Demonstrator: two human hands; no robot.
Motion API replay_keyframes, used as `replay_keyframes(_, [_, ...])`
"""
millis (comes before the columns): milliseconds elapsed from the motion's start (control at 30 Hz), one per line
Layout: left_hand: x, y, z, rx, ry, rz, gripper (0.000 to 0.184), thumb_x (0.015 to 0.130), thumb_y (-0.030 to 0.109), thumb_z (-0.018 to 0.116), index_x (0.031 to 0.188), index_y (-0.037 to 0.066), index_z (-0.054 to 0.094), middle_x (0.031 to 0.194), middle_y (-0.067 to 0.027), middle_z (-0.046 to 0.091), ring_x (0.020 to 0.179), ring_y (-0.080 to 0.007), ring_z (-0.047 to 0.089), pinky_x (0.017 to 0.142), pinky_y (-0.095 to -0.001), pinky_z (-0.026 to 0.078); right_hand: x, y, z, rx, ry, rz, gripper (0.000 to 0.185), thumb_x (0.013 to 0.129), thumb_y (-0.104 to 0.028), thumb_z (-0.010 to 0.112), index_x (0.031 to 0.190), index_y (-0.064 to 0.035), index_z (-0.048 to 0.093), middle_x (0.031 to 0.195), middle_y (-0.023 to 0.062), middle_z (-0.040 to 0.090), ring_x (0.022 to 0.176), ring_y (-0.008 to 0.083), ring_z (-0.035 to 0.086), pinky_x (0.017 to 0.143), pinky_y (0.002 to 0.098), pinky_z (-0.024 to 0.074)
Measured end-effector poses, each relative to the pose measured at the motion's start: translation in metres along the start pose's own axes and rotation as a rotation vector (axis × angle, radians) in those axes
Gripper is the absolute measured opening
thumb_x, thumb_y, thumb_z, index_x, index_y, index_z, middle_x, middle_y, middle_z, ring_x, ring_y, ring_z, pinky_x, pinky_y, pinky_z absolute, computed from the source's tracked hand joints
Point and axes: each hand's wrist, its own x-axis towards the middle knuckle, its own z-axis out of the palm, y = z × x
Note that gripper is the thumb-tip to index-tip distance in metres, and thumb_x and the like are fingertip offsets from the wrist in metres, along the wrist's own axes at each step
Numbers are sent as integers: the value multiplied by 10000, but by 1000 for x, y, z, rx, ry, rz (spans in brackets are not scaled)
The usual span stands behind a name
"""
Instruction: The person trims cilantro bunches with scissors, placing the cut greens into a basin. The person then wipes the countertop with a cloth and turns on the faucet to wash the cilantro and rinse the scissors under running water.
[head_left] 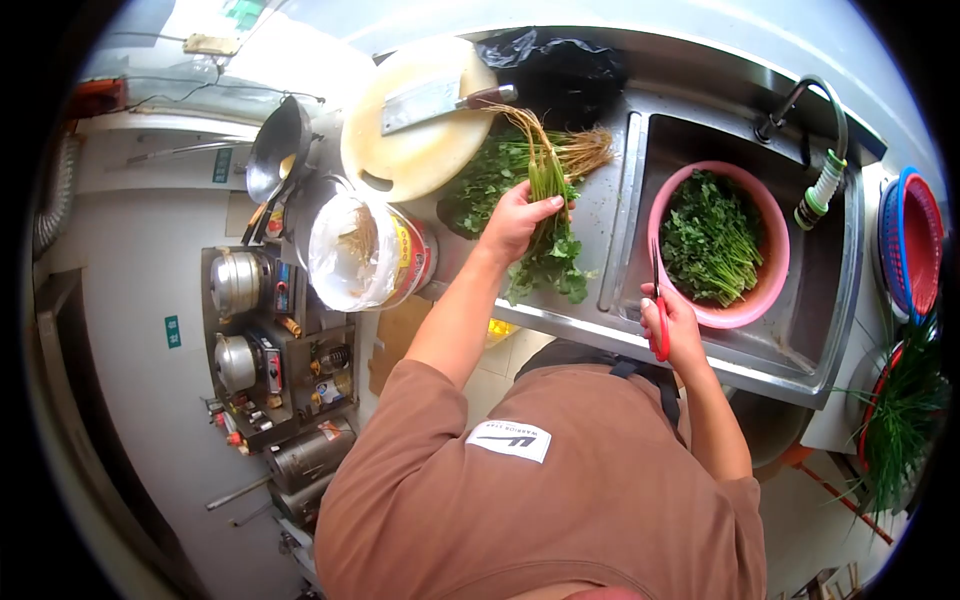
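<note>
The bunch of leafy green herbs with slender pale-green stalks (546,182) has thin, straw-brown roots at one end and a loose spread of dark, jagged leaves at the other. Its long axis runs roughly from far to near: the roots point to the far side and bend over to the left, while the leaves hang toward the near edge of the stainless-steel counter (600,225).

The person's left hand (515,222) is clamped around the stalks at about mid-length, thumb across them, so that roots rise beyond the grip and leaves fall on the near side. The right hand (680,325), well apart from the left and to the right of the bunch, is closed on a pair of red-handled scissors (661,335), whose slim dark blades point to the far side.

Just beyond the bunch, a pile of the same greens (488,165) lies on the counter, its roots pointing right. Left of it are a round cream cutting board (400,165) bearing a wooden-handled cleaver (425,102), and a white lined bucket (428,252) containing pale scraps. On the right, a round pink plastic basin (735,319) filled with greens sits in the steel sink (822,290).
</note>
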Motion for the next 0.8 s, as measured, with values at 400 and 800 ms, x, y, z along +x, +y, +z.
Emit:
replay_keyframes(400, [-138,118,-36,68,350,219,315,876,143,736,1142,8,635,990,-56,664,851,-169,662,658,-249,502,38,-93,108,-199,-400,-197,373,917,-205,637,1215,11,579,696,-14,516,592,67,505,560,238,444])
replay_keyframes(800, [-247,151,-129,479,650,270,225,867,88,726,1059,-18,673,879,-10,670,781,-80,606,712,-233,485,53,-182,282,-729,-891,-608,320,898,-272,606,995,31,639,738,117,631,672,163,568,674,336,483])
